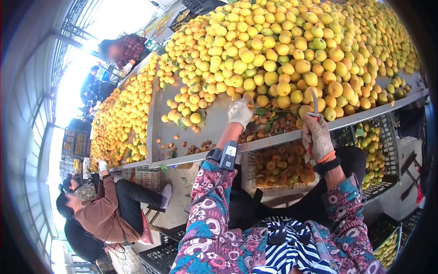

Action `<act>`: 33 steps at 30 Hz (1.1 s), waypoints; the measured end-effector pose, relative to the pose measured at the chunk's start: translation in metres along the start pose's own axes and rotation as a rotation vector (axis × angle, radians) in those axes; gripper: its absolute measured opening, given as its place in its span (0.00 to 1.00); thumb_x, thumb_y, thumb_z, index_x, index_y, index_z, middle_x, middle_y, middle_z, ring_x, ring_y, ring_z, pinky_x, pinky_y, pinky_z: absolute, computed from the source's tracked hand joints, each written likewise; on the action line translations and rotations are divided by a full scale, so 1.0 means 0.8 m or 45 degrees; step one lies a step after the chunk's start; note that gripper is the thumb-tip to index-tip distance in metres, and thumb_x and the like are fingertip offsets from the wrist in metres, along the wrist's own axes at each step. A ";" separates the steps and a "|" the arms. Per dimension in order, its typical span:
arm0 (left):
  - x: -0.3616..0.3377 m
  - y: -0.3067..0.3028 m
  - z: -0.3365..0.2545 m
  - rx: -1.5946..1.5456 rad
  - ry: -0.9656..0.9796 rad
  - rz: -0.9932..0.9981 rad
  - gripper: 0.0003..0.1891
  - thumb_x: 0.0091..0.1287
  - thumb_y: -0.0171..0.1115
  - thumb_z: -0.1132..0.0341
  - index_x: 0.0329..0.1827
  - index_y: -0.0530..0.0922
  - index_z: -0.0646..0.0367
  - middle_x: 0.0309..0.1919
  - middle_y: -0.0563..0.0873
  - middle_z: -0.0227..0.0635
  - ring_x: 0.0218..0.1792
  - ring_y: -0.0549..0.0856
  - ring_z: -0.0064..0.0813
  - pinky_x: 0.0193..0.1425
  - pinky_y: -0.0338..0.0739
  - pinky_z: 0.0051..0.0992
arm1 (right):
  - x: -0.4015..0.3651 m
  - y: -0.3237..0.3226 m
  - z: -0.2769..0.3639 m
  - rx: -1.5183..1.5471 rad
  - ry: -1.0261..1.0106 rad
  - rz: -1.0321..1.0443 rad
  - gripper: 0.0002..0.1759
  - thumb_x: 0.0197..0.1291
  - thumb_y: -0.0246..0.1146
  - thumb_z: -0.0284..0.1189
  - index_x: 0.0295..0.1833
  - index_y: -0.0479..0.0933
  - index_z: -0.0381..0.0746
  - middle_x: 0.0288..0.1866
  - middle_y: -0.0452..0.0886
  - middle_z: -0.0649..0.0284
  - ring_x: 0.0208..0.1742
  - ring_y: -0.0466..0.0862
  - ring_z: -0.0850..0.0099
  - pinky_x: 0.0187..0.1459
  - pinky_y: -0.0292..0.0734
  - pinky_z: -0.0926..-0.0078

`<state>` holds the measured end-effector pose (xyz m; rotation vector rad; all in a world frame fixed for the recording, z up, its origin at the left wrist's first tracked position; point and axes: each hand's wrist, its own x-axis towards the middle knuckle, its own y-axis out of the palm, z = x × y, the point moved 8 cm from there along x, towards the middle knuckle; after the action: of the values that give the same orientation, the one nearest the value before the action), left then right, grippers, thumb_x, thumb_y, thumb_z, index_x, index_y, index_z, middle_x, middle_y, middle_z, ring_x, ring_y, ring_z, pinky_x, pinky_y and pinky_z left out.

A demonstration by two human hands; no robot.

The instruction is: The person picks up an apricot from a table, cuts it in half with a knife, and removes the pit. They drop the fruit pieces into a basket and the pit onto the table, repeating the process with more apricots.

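A big pile of yellow-orange fruit lies on a metal table. My left hand, in a whitish glove, is closed at the pile's near edge; its fingertips are at a small orange fruit, partly hidden by them. My right hand, in a stained glove, is wrapped round the reddish handle of a knife, whose curved blade points up in front of the fruit. Between my hands, brownish scraps and green leaves lie along the table's edge.
Below the table's rim stands a crate of browned fruit, with a black crate of yellow-green fruit to its right. A seated person is at the lower left. Another person stands across the table.
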<state>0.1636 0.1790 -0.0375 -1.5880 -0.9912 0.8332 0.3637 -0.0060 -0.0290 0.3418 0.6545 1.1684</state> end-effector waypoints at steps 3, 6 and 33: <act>-0.035 -0.015 0.025 -0.734 -0.014 -0.312 0.23 0.52 0.73 0.65 0.50 0.75 0.58 0.46 0.83 0.42 0.46 0.83 0.38 0.52 0.77 0.34 | -0.003 0.000 -0.005 -0.056 0.020 -0.016 0.10 0.67 0.58 0.37 0.41 0.68 0.43 0.21 0.71 0.70 0.13 0.66 0.80 0.12 0.60 0.83; -0.078 -0.025 0.027 -1.748 -0.018 -0.312 0.22 0.54 0.72 0.70 0.52 0.76 0.58 0.45 0.82 0.37 0.47 0.82 0.30 0.49 0.78 0.28 | -0.012 0.005 -0.014 -0.128 0.046 -0.060 0.13 0.71 0.52 0.42 0.42 0.69 0.43 0.22 0.73 0.69 0.12 0.67 0.79 0.11 0.61 0.83; -0.177 -0.068 0.060 -2.496 0.313 -0.533 0.30 0.57 0.66 0.77 0.63 0.68 0.56 0.52 0.79 0.35 0.48 0.81 0.26 0.51 0.80 0.26 | -0.065 0.231 -0.075 -1.505 -0.744 0.460 0.08 0.64 0.57 0.25 0.47 0.71 0.34 0.23 0.76 0.49 0.25 0.79 0.54 0.26 0.70 0.68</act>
<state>0.0516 0.0762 0.0093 -2.6130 -1.9997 -1.1061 0.1772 0.0093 0.0451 -0.2310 -0.6622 1.5043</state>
